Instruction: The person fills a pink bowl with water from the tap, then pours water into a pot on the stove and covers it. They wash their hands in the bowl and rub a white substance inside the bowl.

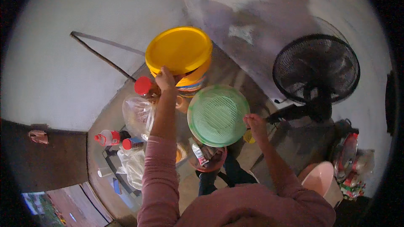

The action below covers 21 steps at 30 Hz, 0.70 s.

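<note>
Left hand [166,79] gripping near rim of yellow basin [179,50], dark gap showing above stack [191,87]. Right hand [255,125] pinching rim of green colander [219,115] beside stack. Seemingly midway: colander not set down yet.

Dusty-pink top [240,204], bunched sleeves [160,168], dark trousers [236,170]
</note>
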### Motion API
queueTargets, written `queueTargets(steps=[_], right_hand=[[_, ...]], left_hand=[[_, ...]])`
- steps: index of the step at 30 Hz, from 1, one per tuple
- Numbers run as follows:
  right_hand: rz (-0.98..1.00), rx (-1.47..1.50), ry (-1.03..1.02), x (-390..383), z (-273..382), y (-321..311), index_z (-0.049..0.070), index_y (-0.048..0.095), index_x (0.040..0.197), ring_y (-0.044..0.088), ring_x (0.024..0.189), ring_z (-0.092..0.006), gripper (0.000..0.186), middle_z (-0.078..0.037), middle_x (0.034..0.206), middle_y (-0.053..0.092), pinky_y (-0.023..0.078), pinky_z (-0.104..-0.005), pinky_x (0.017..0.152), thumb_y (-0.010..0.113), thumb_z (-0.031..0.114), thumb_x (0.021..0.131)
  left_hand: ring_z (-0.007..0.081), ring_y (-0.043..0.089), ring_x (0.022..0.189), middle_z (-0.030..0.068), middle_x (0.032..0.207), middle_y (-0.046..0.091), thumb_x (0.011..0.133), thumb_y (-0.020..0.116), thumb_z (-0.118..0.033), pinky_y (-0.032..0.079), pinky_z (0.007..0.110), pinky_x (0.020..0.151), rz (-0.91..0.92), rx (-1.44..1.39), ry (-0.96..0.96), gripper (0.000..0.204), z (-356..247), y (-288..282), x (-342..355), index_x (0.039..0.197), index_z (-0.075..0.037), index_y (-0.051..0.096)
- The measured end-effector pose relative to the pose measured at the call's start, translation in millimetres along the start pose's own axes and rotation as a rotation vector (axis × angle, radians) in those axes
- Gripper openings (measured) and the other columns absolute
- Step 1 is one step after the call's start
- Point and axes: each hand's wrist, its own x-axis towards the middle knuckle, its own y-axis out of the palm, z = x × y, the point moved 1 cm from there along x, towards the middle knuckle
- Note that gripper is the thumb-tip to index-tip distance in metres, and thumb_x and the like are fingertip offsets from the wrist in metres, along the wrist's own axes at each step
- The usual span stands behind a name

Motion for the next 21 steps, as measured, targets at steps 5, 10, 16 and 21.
queueTargets(steps=[5, 10, 16, 21], right_hand=[[-0.110, 0.060, -0.079, -50.0, -16.4, -21.5, 0.002, 0.061, 0.117, 0.066, 0.097, -0.0174, 0.029, -0.008, 0.100, 0.069, 0.054, -0.0313, 0.080, 0.060, 0.023, 0.098], [-0.289, 0.203, -0.097, -158.2, -13.1, -25.3, 0.001, 0.060, 0.119, 0.065, 0.093, -0.0147, 0.029, -0.007, 0.107, 0.066, 0.054, -0.0312, 0.078, 0.058, 0.021, 0.099], [-0.686, 0.181, 0.040, -373.4, -87.6, -47.2, 0.000, 0.062, 0.115, 0.066, 0.087, -0.0161, 0.031, -0.006, 0.093, 0.066, 0.055, -0.0306, 0.075, 0.064, 0.025, 0.096], [-1.196, -0.559, 0.156, -508.5, -107.6, -77.5, 0.007, 0.062, 0.119, 0.063, 0.098, -0.0244, 0.028, -0.011, 0.103, 0.067, 0.052, -0.0400, 0.083, 0.062, 0.017, 0.092]], left_hand=[[0.0328, 0.069, 0.069, 0.0139, 0.095, 0.068, 0.093, 0.061, -0.040, 0.060, 0.040, 0.057, 0.186, 0.311, -0.080, 0.053, -20.8, -29.0, -14.8, 0.126, 0.001, 0.052], [0.0252, 0.065, 0.062, 0.0109, 0.086, 0.067, 0.096, 0.055, -0.039, 0.053, 0.035, 0.051, 0.340, 0.554, 0.151, 0.040, -24.5, -54.2, -32.5, 0.107, -0.001, 0.057], [0.0195, 0.063, 0.058, 0.0098, 0.081, 0.066, 0.097, 0.052, -0.037, 0.049, 0.032, 0.047, 0.603, 0.518, -0.123, 0.036, 100.2, -120.5, -127.1, 0.095, -0.002, 0.061], [0.0174, 0.061, 0.062, 0.0089, 0.079, 0.063, 0.096, 0.059, -0.030, 0.049, 0.032, 0.055, 1.073, 0.555, 0.055, 0.029, 226.9, -234.7, -242.3, 0.091, -0.001, 0.061]])
